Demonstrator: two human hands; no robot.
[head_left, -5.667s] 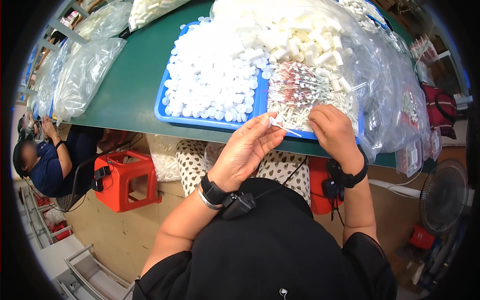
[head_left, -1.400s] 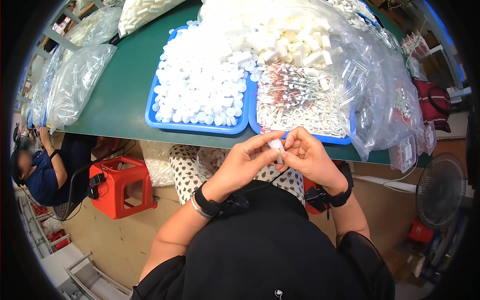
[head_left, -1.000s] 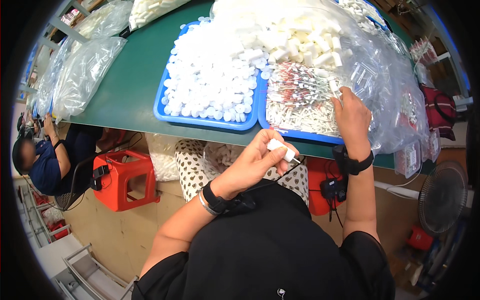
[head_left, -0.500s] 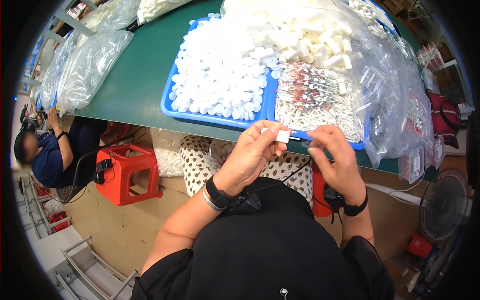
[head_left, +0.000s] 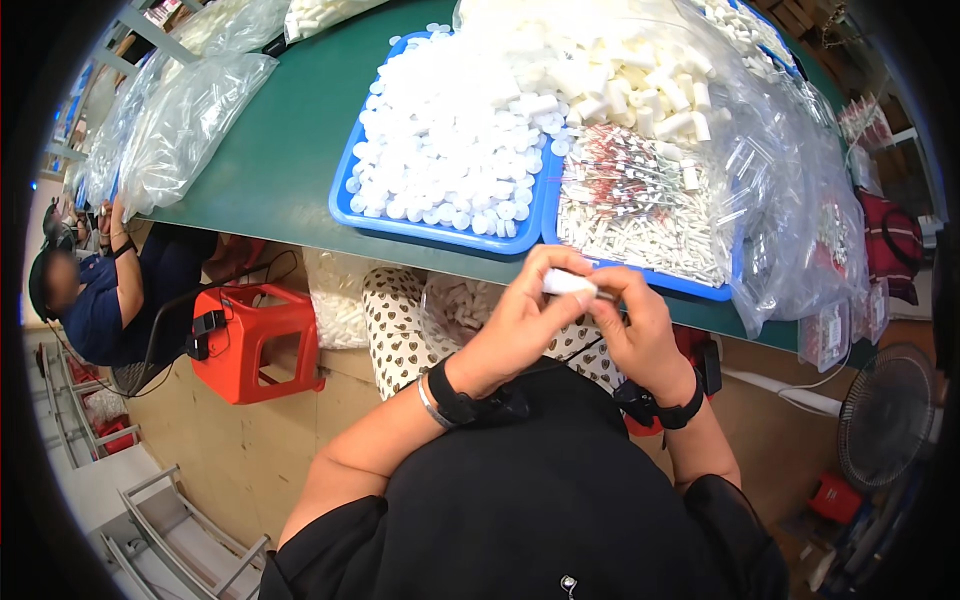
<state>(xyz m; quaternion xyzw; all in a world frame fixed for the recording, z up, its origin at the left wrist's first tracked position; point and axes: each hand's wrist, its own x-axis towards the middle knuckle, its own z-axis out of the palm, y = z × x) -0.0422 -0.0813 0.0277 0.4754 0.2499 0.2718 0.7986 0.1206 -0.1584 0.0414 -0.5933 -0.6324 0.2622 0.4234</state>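
The left hand [head_left: 522,318] and the right hand [head_left: 632,322] meet just below the near edge of the green worktop [head_left: 290,150], both closed on one small white plastic piece [head_left: 568,284]; the piece is short, tube-like and smooth, pale against the fingers, lying roughly level with the left fingertips pinching one end and the right fingertips curled round the other, where a thin darker tip shows at its right end, too small to tell what it is; each wrist wears a black band. Just beyond the hands, on the worktop, sits a blue tray [head_left: 420,226] heaped with small round white caps [head_left: 450,150]; touching its right side, a second blue tray [head_left: 660,280] holds thin white sticks with red ends [head_left: 630,200] laid in a loose layer; behind that lies a mound of white cylindrical pieces [head_left: 620,70], and clear plastic bags [head_left: 790,210] of parts slump over the right end of the worktop. At the far left lie more clear bags [head_left: 190,120] of pale parts. Under the worktop stands a red plastic stool [head_left: 255,340], and beside it a patterned bag [head_left: 400,325] holding white pieces; another person [head_left: 95,290] in dark blue sits at the left; a fan [head_left: 885,430] stands on the floor at the right.
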